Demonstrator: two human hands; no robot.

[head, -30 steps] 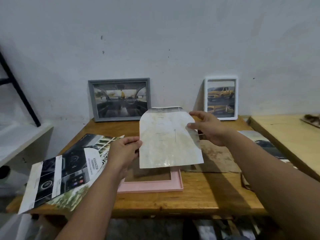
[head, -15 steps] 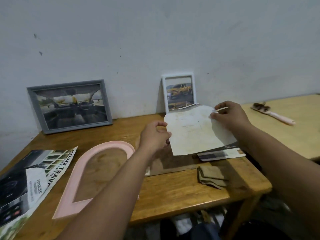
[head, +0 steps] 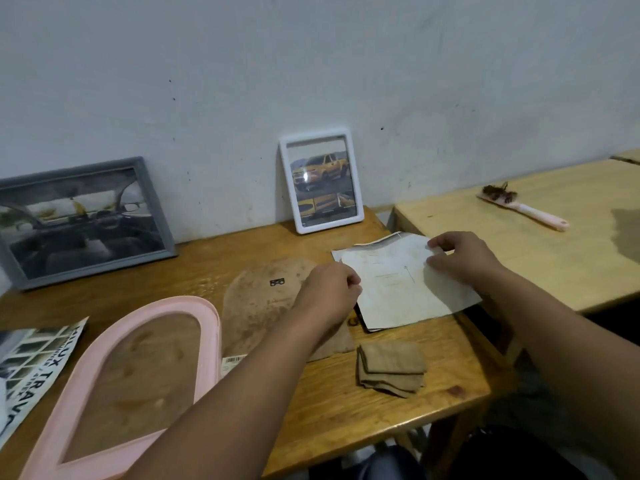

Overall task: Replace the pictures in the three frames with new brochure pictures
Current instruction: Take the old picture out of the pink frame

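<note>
Lowered, stained sheet [head: 408,285] now rests on brochure [head: 367,327].

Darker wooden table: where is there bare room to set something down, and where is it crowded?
Bare wood lies between the grey frame and white frame, and along the front edge below the folded cloth. The right end is crowded: both hands hold the stained sheet beside the brown backing board.
</note>
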